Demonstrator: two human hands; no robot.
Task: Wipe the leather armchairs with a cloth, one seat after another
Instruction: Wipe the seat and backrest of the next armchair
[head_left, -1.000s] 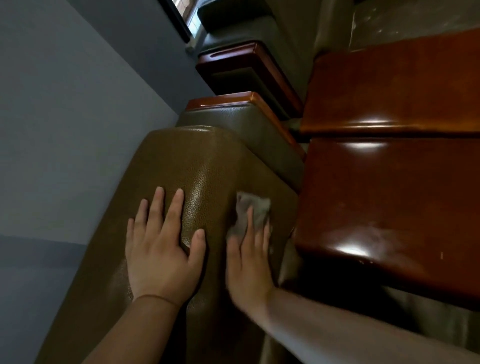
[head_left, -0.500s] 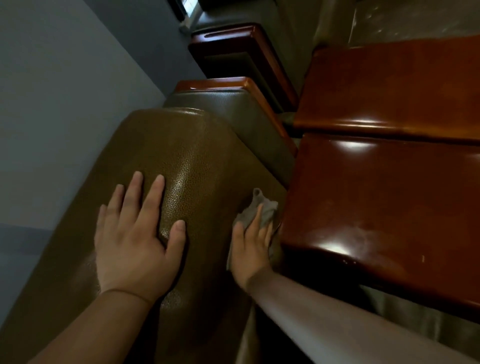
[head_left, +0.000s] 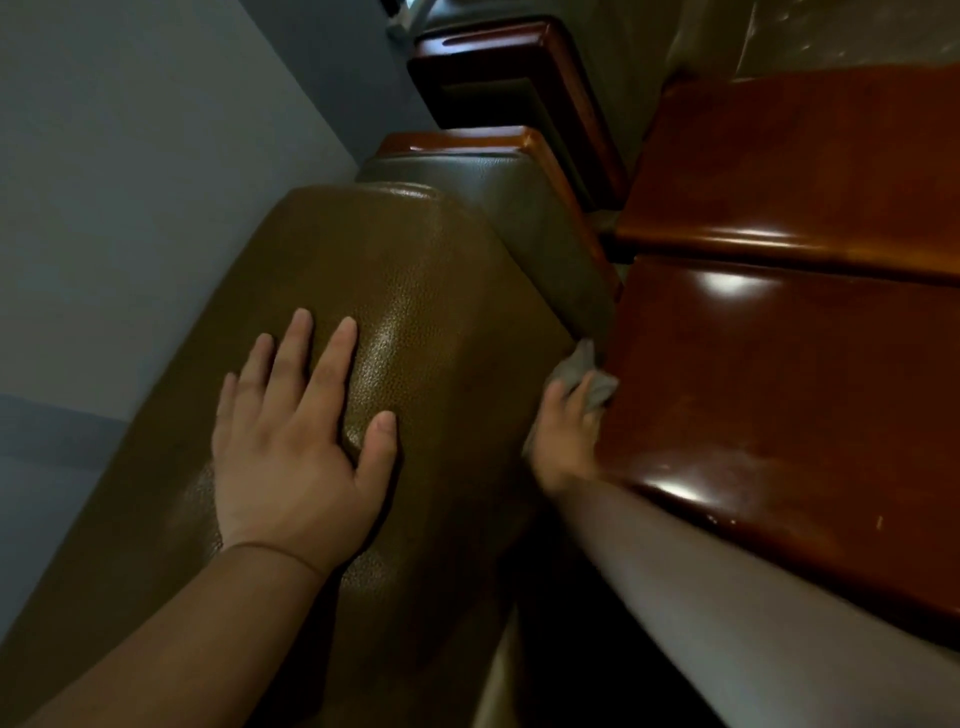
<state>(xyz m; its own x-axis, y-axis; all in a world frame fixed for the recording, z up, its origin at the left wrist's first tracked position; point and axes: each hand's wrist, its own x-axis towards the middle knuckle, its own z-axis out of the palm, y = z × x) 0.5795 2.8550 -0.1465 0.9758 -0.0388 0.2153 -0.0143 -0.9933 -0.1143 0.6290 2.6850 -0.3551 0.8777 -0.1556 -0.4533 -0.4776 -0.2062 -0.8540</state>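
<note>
A small grey cloth (head_left: 589, 376) sits pressed against the right-hand side of the brown leather armchair back (head_left: 415, 312), wedged in the narrow gap beside a glossy wooden bench (head_left: 779, 389). Only its upper corner shows; the rest lies under the right hand (head_left: 566, 436), whose straight fingers press it to the leather, their far side hidden by the bench edge. The left hand (head_left: 296, 436) rests flat on top of the back, fingers spread. Further armchairs (head_left: 498, 176) recede along the grey wall (head_left: 130, 156), dim and hard to make out.
</note>
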